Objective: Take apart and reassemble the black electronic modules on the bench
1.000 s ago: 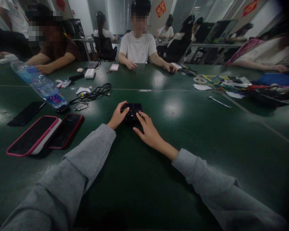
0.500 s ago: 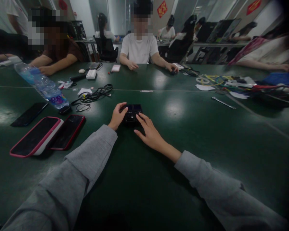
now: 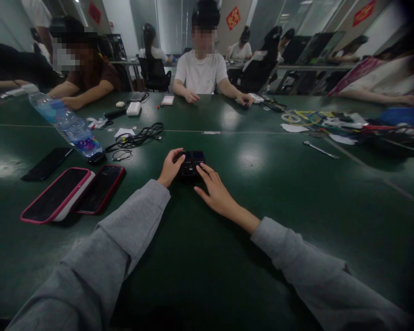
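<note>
A small black device (image 3: pixel 192 162) with two dark panels on top and small buttons along its front part lies on the green table. My left hand (image 3: pixel 170 166) is closed around its left side, the thumb resting on the top edge. From the right, my right hand (image 3: pixel 215 189) reaches in with fingers stretched out. Its index fingertip touches the device near the right front corner, while the thumb stays apart, just in front of the device. The device's underside is hidden.
To the left lie a phone in a pink case (image 3: pixel 57 195), a red-edged phone (image 3: pixel 101 188), a dark phone (image 3: pixel 47 164) and a tilted water bottle (image 3: pixel 69 122). Black cables (image 3: pixel 143 136) lie beyond. A wrench (image 3: pixel 320 149) and tangled wires are at right. A person (image 3: pixel 202 69) sits opposite.
The whole view has shifted slightly right and down. Both hands keep almost the same pose on the device.
</note>
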Demonstrator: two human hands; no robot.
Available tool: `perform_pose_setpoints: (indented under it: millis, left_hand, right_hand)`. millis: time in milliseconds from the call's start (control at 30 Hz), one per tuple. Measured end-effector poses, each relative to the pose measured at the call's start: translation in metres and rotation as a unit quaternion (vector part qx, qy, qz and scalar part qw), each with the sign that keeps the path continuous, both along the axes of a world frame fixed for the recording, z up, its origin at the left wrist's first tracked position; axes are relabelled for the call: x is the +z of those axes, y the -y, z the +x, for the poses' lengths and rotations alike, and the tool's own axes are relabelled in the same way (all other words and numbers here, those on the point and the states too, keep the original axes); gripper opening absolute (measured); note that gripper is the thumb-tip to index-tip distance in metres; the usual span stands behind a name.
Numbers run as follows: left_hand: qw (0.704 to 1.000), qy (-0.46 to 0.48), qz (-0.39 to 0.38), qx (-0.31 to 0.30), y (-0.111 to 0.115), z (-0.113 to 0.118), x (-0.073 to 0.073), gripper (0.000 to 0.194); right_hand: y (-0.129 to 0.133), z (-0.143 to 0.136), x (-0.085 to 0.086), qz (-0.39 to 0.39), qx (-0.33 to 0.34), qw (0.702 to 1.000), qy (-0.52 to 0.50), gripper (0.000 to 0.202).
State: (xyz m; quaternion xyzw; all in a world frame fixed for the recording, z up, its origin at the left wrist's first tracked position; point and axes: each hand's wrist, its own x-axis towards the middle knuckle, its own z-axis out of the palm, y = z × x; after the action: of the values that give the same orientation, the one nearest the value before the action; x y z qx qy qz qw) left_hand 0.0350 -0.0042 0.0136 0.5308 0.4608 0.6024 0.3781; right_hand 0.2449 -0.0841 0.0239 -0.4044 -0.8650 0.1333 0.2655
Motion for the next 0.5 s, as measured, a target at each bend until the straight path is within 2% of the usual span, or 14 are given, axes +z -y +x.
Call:
perform_pose_setpoints:
  millis: [500]
  left_hand:
    - [0.999, -0.016, 0.022, -0.022, 0.0020, -0.0013, -0.0007, 0.034]
  right_hand:
    - [0.0050, -0.0031, 0.0084, 0.034, -0.022, 0.998, 0.040, 0.068]
